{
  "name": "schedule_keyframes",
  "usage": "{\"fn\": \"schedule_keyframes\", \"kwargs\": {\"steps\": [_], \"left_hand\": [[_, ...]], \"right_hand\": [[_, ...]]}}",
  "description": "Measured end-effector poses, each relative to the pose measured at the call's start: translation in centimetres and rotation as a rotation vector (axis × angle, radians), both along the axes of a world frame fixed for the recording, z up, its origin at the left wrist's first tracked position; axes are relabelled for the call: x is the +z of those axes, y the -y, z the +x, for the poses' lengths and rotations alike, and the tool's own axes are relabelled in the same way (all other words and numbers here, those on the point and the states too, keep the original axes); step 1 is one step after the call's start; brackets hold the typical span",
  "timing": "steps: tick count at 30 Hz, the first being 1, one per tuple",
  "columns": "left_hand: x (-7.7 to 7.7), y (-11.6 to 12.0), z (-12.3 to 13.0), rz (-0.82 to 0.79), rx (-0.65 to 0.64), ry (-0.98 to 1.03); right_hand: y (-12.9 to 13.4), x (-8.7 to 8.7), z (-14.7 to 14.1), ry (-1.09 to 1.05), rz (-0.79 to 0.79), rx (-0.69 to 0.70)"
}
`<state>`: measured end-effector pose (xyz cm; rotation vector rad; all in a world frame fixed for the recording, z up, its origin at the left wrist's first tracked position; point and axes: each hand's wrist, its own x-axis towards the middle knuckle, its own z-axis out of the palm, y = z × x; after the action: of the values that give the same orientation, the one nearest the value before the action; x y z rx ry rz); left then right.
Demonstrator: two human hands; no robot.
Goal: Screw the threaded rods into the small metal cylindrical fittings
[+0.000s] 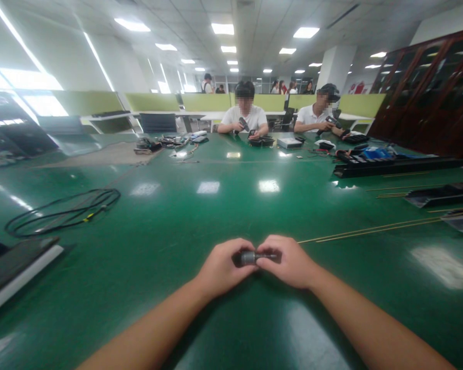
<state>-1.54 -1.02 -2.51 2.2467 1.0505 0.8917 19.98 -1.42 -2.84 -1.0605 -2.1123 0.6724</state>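
Note:
Just above the green table (200,221), near the middle of the view, both hands meet around a small grey metal cylinder with a thin shaft (248,257), which looks like a drill chuck. My left hand (221,264) is closed round the thick cylindrical end. From the other side, my right hand (293,262) pinches the thin shaft between thumb and fingers. The piece lies roughly level, its shaft pointing right. Its left end is partly hidden in my left palm, and fingers cover part of the shaft.
Thin brass-coloured rods (374,229) lie right of my hands, by black trays (401,167). A coiled black cable (61,213) and a dark slab with a white edge (19,272) lie left. Across the table, two people (244,117) hold dark tools; loose parts (148,145) lie far left.

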Motion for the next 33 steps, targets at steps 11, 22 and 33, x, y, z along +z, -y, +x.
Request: {"fn": "schedule_keyframes", "kwargs": {"steps": [11,22,33], "left_hand": [[0.16,0.07,0.11,0.002,0.067,-0.01],[-0.01,-0.07,0.04,0.014,0.065,0.0],[0.09,-0.03,0.0,0.033,0.074,-0.012]], "right_hand": [[-0.16,-0.69,-0.32,-0.039,0.0,-0.019],[-0.12,-0.48,-0.16,-0.05,0.0,-0.012],[-0.24,-0.47,-0.01,-0.052,-0.009,-0.004]]}}
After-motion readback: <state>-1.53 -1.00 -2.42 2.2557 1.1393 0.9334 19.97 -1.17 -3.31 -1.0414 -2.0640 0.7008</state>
